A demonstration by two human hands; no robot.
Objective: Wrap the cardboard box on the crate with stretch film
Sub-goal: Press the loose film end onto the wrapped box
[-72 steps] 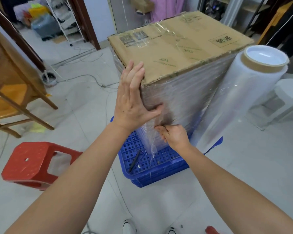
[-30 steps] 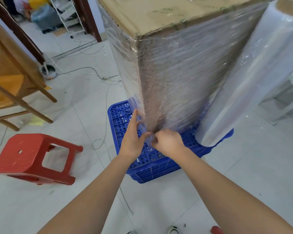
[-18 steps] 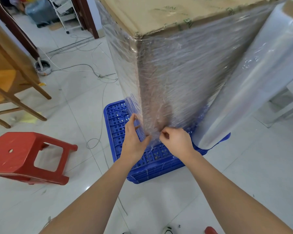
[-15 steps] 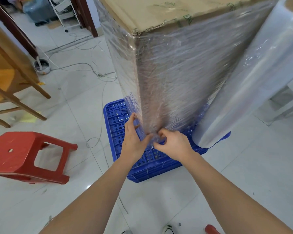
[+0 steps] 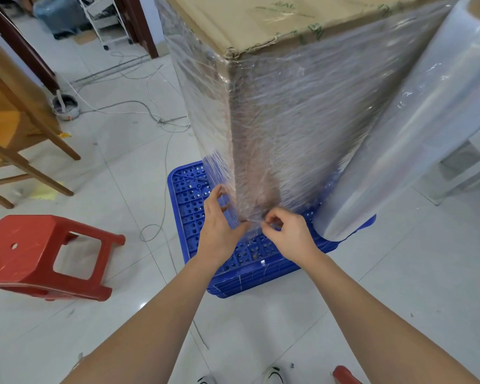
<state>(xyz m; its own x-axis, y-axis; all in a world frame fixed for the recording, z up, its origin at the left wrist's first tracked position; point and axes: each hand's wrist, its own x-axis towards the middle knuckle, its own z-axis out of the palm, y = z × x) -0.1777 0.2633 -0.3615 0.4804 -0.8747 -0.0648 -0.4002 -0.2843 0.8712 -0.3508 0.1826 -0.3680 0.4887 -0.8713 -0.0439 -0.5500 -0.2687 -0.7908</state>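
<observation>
Your right hand (image 5: 290, 235) pinches the loose film (image 5: 288, 128) at the bottom corner of the cardboard box (image 5: 261, 20); your left hand (image 5: 218, 221), fingers spread, rests against that film. The box stands on the blue crate (image 5: 250, 261). A film roll (image 5: 405, 128) leans at the right; a red stool (image 5: 36, 253) lies left.

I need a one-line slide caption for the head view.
Both hands work film at the box's lower corner, on a blue crate.
</observation>
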